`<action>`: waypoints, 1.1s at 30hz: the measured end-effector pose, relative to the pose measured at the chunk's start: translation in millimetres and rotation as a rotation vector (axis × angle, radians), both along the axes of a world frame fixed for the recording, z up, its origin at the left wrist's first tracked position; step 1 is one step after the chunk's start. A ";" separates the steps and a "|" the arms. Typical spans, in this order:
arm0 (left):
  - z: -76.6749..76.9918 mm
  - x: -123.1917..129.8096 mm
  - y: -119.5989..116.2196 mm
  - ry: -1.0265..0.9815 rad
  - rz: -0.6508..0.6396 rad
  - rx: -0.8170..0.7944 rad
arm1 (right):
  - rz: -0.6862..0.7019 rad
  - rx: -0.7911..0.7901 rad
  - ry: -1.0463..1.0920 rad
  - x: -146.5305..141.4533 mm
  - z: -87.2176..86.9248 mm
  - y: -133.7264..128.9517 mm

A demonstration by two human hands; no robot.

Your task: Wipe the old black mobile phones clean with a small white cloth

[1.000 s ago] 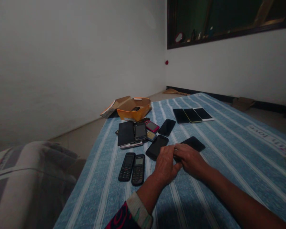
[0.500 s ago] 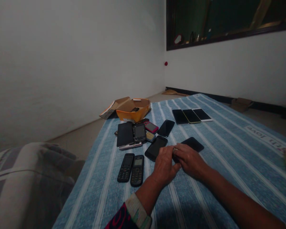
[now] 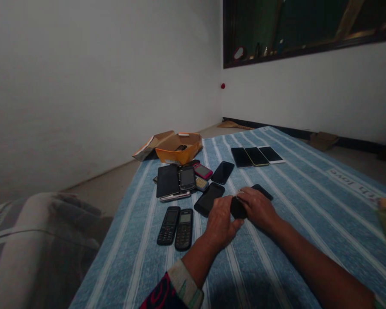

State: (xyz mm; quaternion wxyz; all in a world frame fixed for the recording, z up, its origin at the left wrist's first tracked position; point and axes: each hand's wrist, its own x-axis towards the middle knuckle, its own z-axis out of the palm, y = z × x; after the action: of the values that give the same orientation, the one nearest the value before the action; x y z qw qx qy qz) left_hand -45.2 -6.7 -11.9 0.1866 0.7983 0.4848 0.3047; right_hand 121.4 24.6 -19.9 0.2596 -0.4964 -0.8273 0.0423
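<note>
My left hand (image 3: 220,219) and my right hand (image 3: 258,210) are close together over the striped cloth. A small black phone (image 3: 238,207) shows between them, with the fingers of both hands closed on its sides; most of it is covered. Behind my right hand, another black phone (image 3: 263,191) lies partly hidden. A dark smartphone (image 3: 209,199) rests flat just beyond my left hand. To the left, two keypad phones, one black (image 3: 169,225) and one with a pale screen (image 3: 184,229), lie side by side.
A pile of phones, with a black flat one (image 3: 167,181) and a pink one (image 3: 203,171), sits before an open orange box (image 3: 176,155). Another phone (image 3: 223,172) lies mid-cloth. Three smartphones (image 3: 257,156) form a row farther back. Folded fabric (image 3: 41,240) is at the left.
My right hand has shifted slightly away from my left, opening a gap where the black phone now shows. My left hand stays nearly in place.
</note>
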 end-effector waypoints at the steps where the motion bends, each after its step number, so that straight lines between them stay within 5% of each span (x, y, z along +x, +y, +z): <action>1: 0.8 0.1 0.0 0.003 -0.002 -0.005 | -0.005 0.009 -0.006 1.3 -0.8 -0.4; 16: -5.5 -0.9 0.4 0.043 -0.017 0.039 | 0.442 0.055 0.165 -7.1 2.6 -25.2; 29: -2.2 0.4 0.0 0.029 -0.017 0.044 | 0.035 0.064 -0.073 0.4 -2.2 0.0; 33: -0.7 0.5 -0.2 0.045 -0.012 0.035 | 0.007 0.056 -0.083 2.8 -2.6 -1.8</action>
State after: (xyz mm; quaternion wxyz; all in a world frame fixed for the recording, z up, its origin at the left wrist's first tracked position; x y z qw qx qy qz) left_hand -44.7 -6.9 -12.6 0.1632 0.8110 0.4788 0.2940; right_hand 124.1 22.8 -22.6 0.2389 -0.4872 -0.8400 -0.0006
